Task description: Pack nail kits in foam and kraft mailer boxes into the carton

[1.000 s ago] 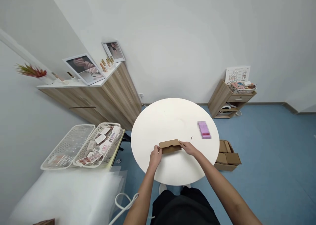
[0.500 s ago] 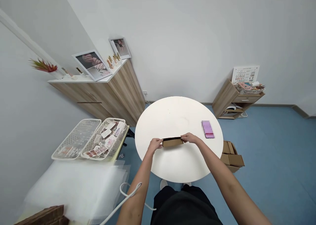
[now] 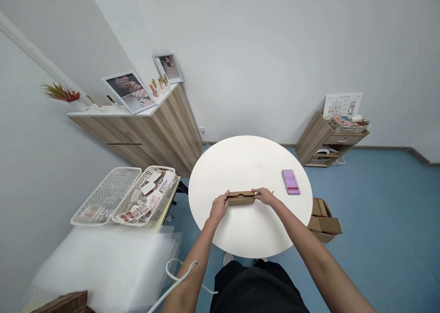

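A small flat kraft cardboard box (image 3: 240, 198) lies on the near half of the round white table (image 3: 247, 164), with its lid folded down. My left hand (image 3: 219, 206) grips its left end, and my right hand (image 3: 263, 196) holds its right end. Their fingers hide both ends of the box. To the right, beyond my right hand, lies a pink rectangular packet (image 3: 290, 182), pixelated and apart from both hands.
On the left stand white lattice baskets (image 3: 127, 196) holding cards. Beyond them are a wooden cabinet (image 3: 151, 134) and a small wooden shelf unit (image 3: 330, 139). Flattened cardboard boxes (image 3: 323, 221) sit on the blue floor at the right. Clear plastic sheeting (image 3: 103, 267) lies near left.
The box's dark open slot has closed, and the lid now lies down. The box has been lowered toward the table, and my hands have come slightly closer together.
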Demonstrator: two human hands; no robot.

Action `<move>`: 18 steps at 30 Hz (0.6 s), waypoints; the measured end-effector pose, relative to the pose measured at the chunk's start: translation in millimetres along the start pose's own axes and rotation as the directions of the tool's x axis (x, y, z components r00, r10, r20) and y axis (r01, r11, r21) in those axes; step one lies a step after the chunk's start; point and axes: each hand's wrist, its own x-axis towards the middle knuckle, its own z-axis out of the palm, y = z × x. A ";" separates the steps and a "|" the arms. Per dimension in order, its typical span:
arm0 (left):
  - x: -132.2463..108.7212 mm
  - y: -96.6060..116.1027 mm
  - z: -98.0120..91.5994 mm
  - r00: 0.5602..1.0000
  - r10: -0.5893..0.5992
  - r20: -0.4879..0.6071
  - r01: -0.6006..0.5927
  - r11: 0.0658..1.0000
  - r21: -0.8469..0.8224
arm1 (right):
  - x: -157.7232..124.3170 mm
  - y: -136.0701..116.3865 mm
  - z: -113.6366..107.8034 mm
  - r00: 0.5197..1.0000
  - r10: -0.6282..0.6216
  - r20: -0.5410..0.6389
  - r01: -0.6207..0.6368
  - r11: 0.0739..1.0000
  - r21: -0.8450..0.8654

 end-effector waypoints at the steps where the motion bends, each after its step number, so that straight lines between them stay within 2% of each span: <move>1: -3.0 -1.4 2.5 0.998 0.055 0.010 -0.055 0.997 0.056 | -1.9 2.4 5.2 0.999 -0.031 -0.027 0.030 0.999 -0.040; 4: -13.1 -6.2 11.1 0.993 0.120 0.009 -0.121 0.988 0.094 | -10.2 10.4 22.5 0.992 -0.098 -0.075 0.086 0.986 -0.143; 9: -28.1 -13.8 23.7 0.996 0.082 -0.028 -0.081 0.996 0.043 | -22.6 20.9 51.6 0.957 -0.209 -0.203 0.153 0.954 -0.259; 13: -33.9 -19.2 28.3 0.993 0.113 -0.035 -0.112 0.993 0.044 | -23.9 26.7 73.7 0.926 -0.219 -0.306 0.105 0.931 -0.349; 18: -36.6 -23.8 26.6 0.986 0.169 0.004 -0.169 0.981 0.099 | -24.9 18.2 87.2 0.906 -0.175 -0.385 0.048 0.947 -0.319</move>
